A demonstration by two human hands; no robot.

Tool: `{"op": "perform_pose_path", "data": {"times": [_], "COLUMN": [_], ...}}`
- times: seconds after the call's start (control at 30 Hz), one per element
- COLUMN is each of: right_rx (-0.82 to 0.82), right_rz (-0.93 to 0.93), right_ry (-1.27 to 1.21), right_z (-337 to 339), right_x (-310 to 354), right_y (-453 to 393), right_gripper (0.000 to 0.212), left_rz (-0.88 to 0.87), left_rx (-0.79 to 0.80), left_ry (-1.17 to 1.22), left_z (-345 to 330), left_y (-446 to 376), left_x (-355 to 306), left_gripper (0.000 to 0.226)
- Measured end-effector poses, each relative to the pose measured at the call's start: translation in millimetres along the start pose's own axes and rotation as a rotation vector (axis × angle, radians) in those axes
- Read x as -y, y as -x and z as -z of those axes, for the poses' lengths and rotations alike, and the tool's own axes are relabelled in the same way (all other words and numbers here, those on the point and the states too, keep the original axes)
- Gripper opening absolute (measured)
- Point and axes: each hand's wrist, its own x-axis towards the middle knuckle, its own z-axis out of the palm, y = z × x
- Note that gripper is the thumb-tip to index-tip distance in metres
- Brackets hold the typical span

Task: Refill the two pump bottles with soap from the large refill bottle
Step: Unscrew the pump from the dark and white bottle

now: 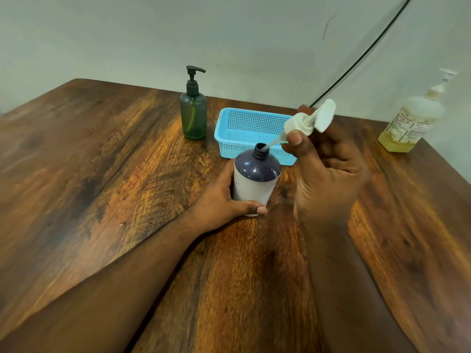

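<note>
A dark purple round-shouldered plastic bottle with a white label stands upright near the middle of a glossy brown wooden table with strong orange grain, its long axis vertical and its open threaded neck pointing up. The left hand wraps around the lower body of this bottle from the left, thumb across the front near the base, holding it in place on the table. The right hand is raised just right of the neck and pinches a white plastic pump head between thumb and fingers. The pump is tilted, its flat top pointing up and to the right, and its thin white dip tube slants down and left, with the tip at the mouth of the bottle.

Just behind the bottle sits a light blue perforated plastic basket. To the left of the basket stands a translucent green pump bottle with a black pump, upright, its spout pointing right. Well apart, near the table's right edge, stands a large clear refill bottle of yellowish soap with a printed label and a white pump. Behind the table is a plain pale wall, with a thin black cable curving down across it.
</note>
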Motion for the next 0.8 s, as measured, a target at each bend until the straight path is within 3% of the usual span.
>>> {"op": "perform_pose_path", "data": {"times": [0.2,0.33,0.43,0.53,0.8], "right_rx": [-0.055,0.001,0.017,0.032,-0.155], "right_rz": [0.057,-0.116,-0.028,-0.066,-0.117], "right_ry": [0.003,0.104,0.106,0.146,0.027], "right_z": [2.4,3.0,3.0,2.5,16.4], "right_x": [5.1,2.1,4.5,4.6,-4.5], "right_y": [-2.0,-0.3,-2.9,-2.6,-14.9], "right_gripper": [0.033,0.032,0.026,0.029,0.019], "left_rz": [0.025,0.038,0.032,0.042,0.047], "left_rx": [0.015,0.012,0.012,0.018,0.008], "left_ry": [-0.001,0.016,0.012,0.01,-0.03], "left_z": [0.5,0.3,1.4,0.8,2.0], "left_y": [0.7,1.0,0.2,0.6,-0.1], "left_x": [-1.0,-0.4,-1.0,-0.4,-2.9], "left_gripper": [0.101,0.103,0.103,0.102,0.095]}}
